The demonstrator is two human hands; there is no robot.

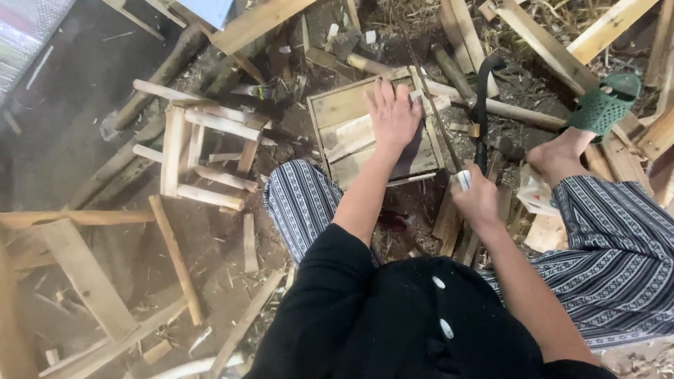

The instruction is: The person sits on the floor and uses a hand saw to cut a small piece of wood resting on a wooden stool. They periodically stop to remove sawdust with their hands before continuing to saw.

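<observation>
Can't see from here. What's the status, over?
Left hand flat on box. Right hand grips saw. Scrap wood all around.

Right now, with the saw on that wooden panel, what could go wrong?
The left hand presses flat on the wooden panel right beside the saw blade, so a slip or jump could likely reach the fingers. The right hand grips the saw among loose offcuts, which might snag a stroke. The sandalled foot rests on stacked planks that may shift.
</observation>
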